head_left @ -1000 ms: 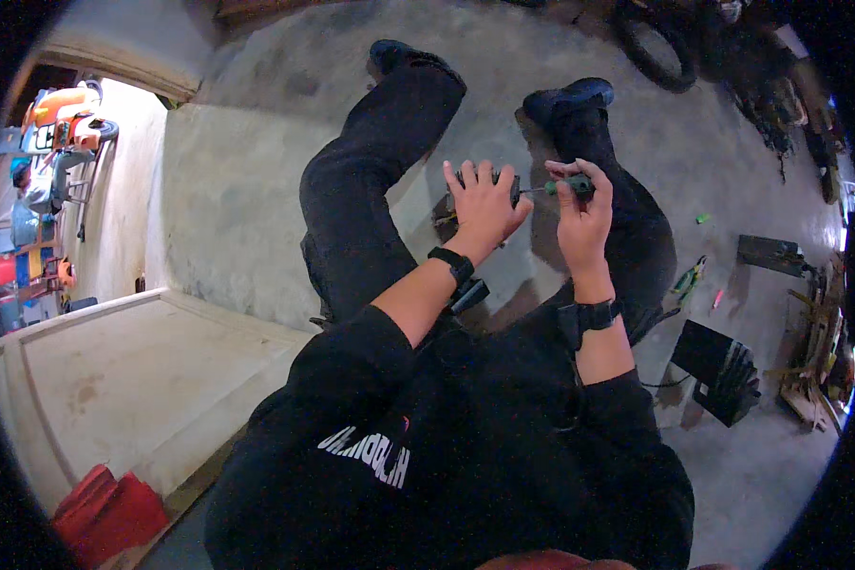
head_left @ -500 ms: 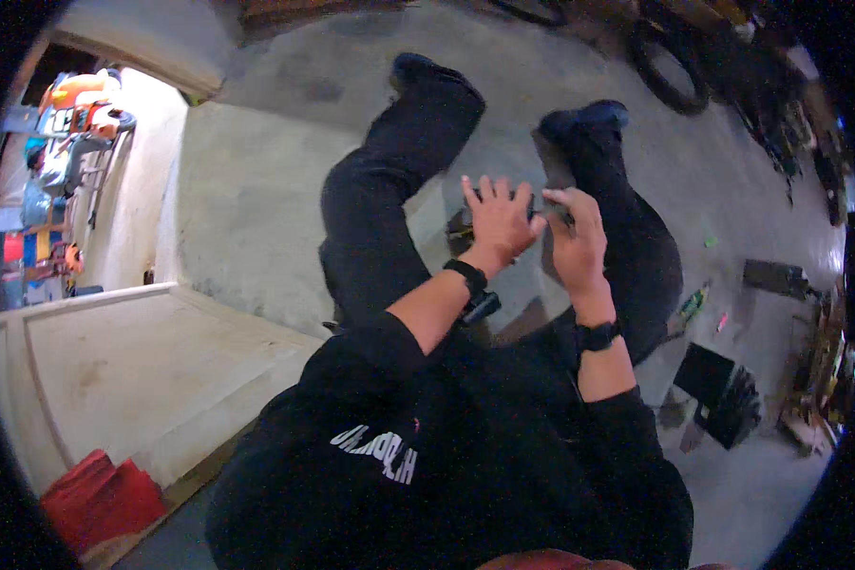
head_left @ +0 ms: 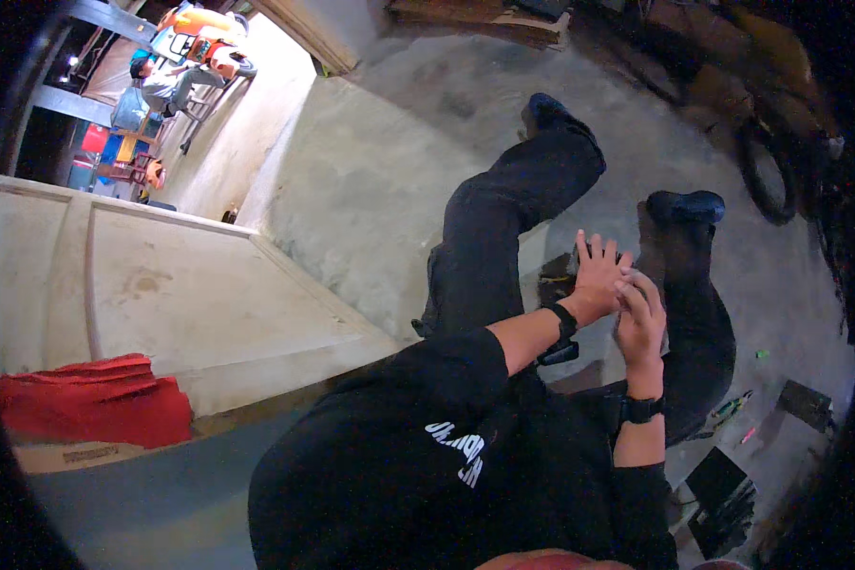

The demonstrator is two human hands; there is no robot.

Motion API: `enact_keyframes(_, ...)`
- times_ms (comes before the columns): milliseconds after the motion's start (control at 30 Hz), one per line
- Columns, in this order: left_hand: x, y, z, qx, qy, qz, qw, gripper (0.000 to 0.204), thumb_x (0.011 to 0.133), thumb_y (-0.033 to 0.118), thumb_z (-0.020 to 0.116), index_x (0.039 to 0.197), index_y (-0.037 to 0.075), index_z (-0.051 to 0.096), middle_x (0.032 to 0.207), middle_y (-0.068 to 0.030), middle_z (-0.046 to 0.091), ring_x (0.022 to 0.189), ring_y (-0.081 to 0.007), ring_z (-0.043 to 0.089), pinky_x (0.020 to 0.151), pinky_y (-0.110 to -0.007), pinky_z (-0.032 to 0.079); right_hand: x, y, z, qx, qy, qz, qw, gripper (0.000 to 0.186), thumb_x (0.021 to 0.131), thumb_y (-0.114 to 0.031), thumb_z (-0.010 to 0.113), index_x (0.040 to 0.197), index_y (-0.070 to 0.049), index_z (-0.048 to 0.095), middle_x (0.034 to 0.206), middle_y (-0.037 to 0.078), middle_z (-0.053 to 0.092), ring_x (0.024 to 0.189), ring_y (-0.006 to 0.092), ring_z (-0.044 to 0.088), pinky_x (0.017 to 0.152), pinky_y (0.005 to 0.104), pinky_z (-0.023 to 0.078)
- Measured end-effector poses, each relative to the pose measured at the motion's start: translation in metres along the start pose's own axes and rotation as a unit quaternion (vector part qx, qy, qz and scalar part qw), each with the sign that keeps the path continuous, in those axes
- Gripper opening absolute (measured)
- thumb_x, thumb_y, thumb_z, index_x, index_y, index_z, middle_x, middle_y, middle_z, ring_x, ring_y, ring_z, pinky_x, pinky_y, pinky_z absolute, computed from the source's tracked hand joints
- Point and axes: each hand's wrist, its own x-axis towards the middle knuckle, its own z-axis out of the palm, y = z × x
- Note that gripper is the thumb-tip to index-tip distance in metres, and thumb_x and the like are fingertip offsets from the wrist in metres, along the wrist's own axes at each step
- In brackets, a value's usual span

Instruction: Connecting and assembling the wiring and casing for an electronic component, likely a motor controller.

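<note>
My left hand is spread out, palm down, over a small dark object on the floor between my legs. Most of that object lies hidden under the hand, so its kind cannot be told. Close against it, my right hand has its fingers bent, with the fingertips reaching the side of the left hand. Whatever those bent fingers close round is too hidden to name. Both wrists carry dark bands.
Dark-trousered legs flank my hands. At right lie a black box-like thing, a flat dark piece and a green-wrapped item. A tyre rests far right. Red cloth sits left; a person is beyond the doorway.
The view has swung left, so the scene sits further right and lower. My right hand has come closer to my left, and its fingers now meet it.
</note>
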Motion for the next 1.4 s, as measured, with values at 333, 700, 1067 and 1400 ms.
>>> enact_keyframes(333,-0.001,0.000,0.006,-0.022,0.078,-0.005,0.997,0.050,0.084,0.037,0.060,0.126,0.010,0.059,0.127,-0.0238,0.051,0.125,-0.0494,0.041,0.111,-0.074,0.011,0.012,-0.010,-0.011,-0.059,-0.017,0.074,0.995,0.039,0.087,0.002,0.064,0.124,-0.008,0.060,0.122,0.017,0.060,0.108,0.0382,0.061,0.090,0.0425,0.053)
enact_keyframes(700,0.002,0.010,0.004,-0.008,0.021,-0.011,1.000,0.051,0.087,0.037,0.058,0.128,0.007,0.059,0.130,-0.0261,0.051,0.131,-0.0514,0.037,0.111,-0.075,0.007,-0.001,-0.015,-0.007,-0.094,0.015,0.126,0.987,0.038,0.088,0.005,0.062,0.124,-0.007,0.064,0.121,0.018,0.061,0.109,0.0376,0.061,0.090,0.0414,0.051)
enact_keyframes(1067,-0.003,0.013,0.011,0.007,0.053,0.014,0.998,0.050,0.090,0.037,0.055,0.130,0.008,0.057,0.129,-0.0258,0.051,0.131,-0.0489,0.039,0.110,-0.076,0.006,0.009,-0.015,-0.002,-0.147,0.034,0.147,0.978,0.034,0.092,-0.006,0.064,0.126,-0.008,0.064,0.122,0.017,0.061,0.109,0.0366,0.061,0.091,0.0414,0.051)
enact_keyframes(1400,-0.004,0.004,0.021,0.005,0.162,0.083,0.983,0.049,0.091,0.035,0.053,0.125,0.001,0.059,0.130,-0.0233,0.055,0.135,-0.0445,0.038,0.113,-0.073,0.008,0.016,-0.026,-0.012,-0.128,-0.054,0.148,0.979,0.041,0.092,-0.003,0.060,0.132,-0.009,0.056,0.129,0.015,0.057,0.111,0.0363,0.061,0.093,0.0420,0.053)
